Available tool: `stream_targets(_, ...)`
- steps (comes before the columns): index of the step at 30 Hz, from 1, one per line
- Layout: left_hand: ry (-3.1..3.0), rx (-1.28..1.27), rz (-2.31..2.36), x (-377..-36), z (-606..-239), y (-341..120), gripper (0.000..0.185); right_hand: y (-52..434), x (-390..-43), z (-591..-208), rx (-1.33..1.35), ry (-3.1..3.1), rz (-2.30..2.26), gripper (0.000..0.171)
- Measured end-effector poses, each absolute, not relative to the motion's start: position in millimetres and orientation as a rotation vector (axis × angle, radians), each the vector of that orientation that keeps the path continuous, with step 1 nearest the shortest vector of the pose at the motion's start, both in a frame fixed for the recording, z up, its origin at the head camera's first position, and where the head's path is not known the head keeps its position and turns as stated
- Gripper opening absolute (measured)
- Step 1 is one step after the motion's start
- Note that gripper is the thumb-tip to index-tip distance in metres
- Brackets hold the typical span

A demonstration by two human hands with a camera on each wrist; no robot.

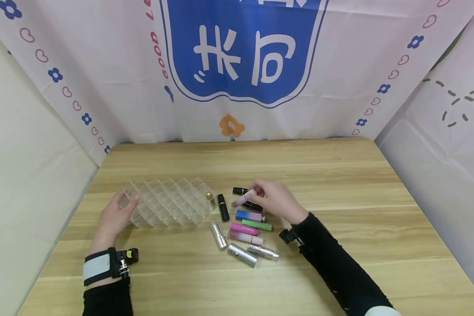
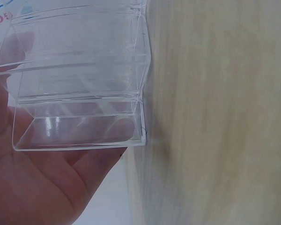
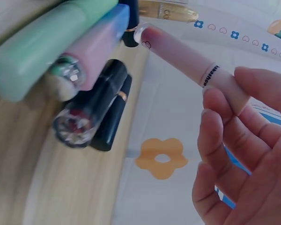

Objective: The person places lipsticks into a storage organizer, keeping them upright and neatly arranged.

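Note:
My left hand (image 1: 112, 217) grips the left end of a clear acrylic lipstick organizer (image 1: 163, 204) with diamond-shaped compartments. In the left wrist view, the see-through organizer (image 2: 79, 79) stands on the wood, with fingers showing through its wall. My right hand (image 1: 278, 199) pinches the end of a pale pink lip gloss tube (image 3: 182, 56) between thumb and fingers, holding it slanted above the black tubes. A gold-capped tube (image 1: 210, 196) shows at the organizer's right end. Beside that end lies a black lipstick (image 1: 223, 207) with a gold band.
Below my right hand lie a blue-to-pink tube (image 1: 249, 215), a green tube (image 1: 257, 225), a magenta tube (image 1: 243, 229) and another pink gloss tube (image 1: 245, 237). Several silver lipsticks (image 1: 242, 255) lie nearer the front. A printed cloth (image 1: 114, 101) hangs behind the table.

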State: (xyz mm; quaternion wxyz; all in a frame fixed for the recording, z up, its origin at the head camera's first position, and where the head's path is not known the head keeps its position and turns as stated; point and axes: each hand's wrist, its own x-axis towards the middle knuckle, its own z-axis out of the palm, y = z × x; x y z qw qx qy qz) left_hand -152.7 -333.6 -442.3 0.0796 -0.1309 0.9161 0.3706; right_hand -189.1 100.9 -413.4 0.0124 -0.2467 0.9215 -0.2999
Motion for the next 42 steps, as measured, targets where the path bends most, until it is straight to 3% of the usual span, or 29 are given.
stream_targets(42,2.728,-0.409,1.099,-154.8,-445.6,-335.7,0.093,40.3,-195.2,-374.5,-1.016,2.874,-1.135,0.018)
